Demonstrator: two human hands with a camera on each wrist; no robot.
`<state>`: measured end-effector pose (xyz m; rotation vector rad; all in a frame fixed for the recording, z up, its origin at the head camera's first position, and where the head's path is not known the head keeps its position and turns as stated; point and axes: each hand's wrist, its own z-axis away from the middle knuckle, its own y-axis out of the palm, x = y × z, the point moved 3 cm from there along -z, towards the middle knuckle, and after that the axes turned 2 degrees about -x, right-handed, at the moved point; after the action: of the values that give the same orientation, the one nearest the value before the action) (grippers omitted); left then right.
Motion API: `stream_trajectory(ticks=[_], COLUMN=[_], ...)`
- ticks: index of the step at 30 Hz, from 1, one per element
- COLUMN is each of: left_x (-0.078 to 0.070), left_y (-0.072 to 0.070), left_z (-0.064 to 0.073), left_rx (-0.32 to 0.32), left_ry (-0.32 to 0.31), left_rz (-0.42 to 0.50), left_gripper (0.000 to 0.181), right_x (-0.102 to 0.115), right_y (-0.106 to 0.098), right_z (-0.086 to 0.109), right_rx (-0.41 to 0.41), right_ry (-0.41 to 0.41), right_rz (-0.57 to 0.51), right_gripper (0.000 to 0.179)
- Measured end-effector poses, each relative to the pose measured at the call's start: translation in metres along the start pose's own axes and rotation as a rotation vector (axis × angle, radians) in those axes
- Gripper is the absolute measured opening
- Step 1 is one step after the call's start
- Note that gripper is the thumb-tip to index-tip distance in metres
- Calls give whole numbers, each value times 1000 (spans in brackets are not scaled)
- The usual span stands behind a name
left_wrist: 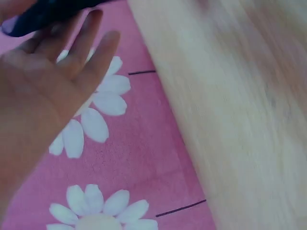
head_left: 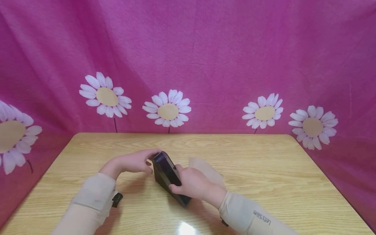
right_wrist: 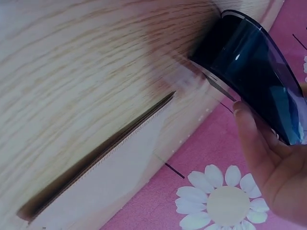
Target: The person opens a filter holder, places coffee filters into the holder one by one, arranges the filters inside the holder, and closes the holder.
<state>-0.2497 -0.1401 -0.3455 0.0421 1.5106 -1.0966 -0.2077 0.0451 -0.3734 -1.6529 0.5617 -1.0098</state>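
Observation:
A black glossy wedge-shaped object (head_left: 166, 169), its exact kind unclear, is held tilted over the middle of the table. My left hand (head_left: 136, 161) holds its upper left end, fingers over the top and thumb below. From the right, my right hand (head_left: 195, 182) grips its side, the thumb on the near face. The right wrist view shows the object's smooth, rounded, shiny end (right_wrist: 254, 62) above the right fingers (right_wrist: 249, 132). Only a dark edge of the object (left_wrist: 53, 17) appears in the left wrist view, beside the left hand (left_wrist: 43, 91).
A flat beige piece (head_left: 210, 170), perhaps card, lies on the table behind my right hand; its straight dark edge shows in the right wrist view. The wooden table (head_left: 270, 176) meets a pink curtain (head_left: 217, 65) with white daisies at its back and sides.

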Motion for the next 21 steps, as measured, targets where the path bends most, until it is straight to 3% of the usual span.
stream_trajectory(ticks=[6,12,21], left_x=[4,5,6], left_y=[3,4,4], left_z=[-8,-6,-6], left_rx=[-58,-74,-91], left_ry=[28,54,52], left_rz=[-99,-165,-196], left_gripper=[41,36,35], right_x=[1,6,23], right_y=[-2,-4,-23], right_z=[2,-1,-18], right_rx=[19,18,-140], right_ry=[14,26,31], right_rz=[6,12,-22], right_gripper=[42,43,46])
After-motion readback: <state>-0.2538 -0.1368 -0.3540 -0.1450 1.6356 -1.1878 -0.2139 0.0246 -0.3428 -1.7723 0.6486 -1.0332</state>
